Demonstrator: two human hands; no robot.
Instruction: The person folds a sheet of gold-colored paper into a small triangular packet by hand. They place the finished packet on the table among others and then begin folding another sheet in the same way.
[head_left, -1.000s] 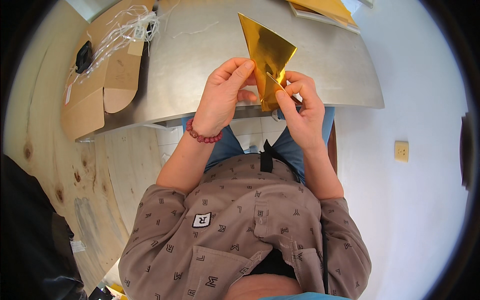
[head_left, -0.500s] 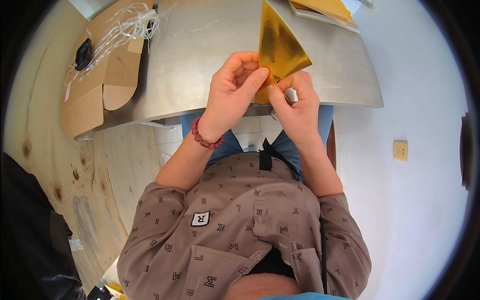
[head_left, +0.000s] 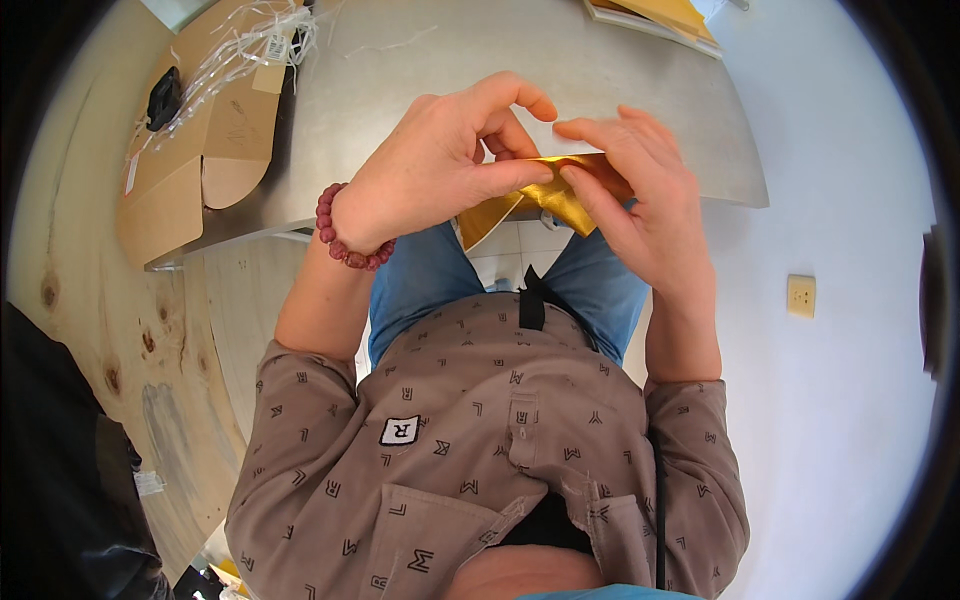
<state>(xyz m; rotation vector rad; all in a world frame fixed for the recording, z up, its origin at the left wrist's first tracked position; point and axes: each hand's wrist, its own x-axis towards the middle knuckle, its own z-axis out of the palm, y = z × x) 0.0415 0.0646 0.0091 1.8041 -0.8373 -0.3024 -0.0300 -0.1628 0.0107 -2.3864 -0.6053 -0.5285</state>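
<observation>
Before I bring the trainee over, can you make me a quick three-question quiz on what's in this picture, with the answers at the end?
1. Fill in: the thumbs of the left hand and the right hand touch a ____.
2. True or false: a beaded bracelet is on the left wrist.
3. What lies on the cardboard box at the left of the metal table?

Key:
1. Gold sheet.
2. True.
3. White strings and a small black object.
</observation>
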